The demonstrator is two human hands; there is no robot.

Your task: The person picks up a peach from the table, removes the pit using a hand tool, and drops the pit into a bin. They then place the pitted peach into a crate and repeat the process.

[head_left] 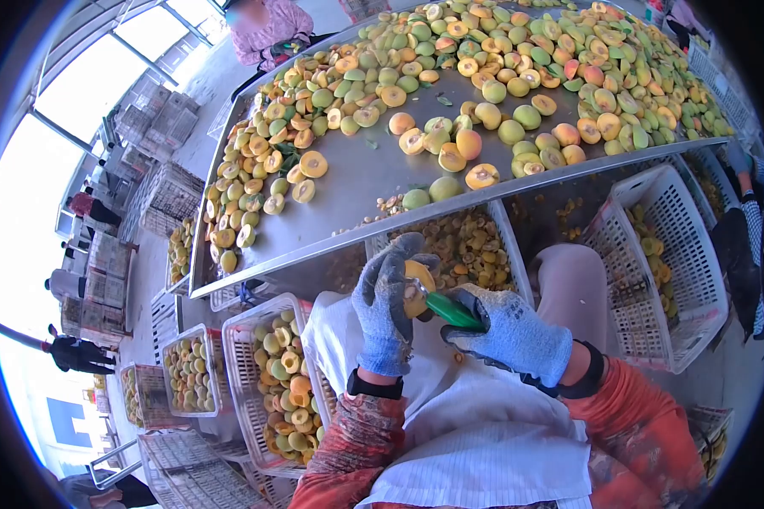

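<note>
My left hand (385, 307), in a blue-grey work glove, is closed around a halved apricot (417, 288) with its cut face turned to the right. In my right hand (514, 333), also gloved, is a green-handled pitting tool (453, 310). Its short metal tip meets the fruit's cut face; how deep it goes I cannot tell. Both hands are over my lap, just in front of the metal table (348, 199). Below the table's edge, a white crate (508, 242) holds many fruit pieces.
Halved apricots (518, 51) are heaped across the table. To my left stands a crate of fruit halves (284, 382); a white crate (683, 263) is at my right. Across the table is a person in a pink patterned top (267, 34). Stacked crates (174, 191) line the far left.
</note>
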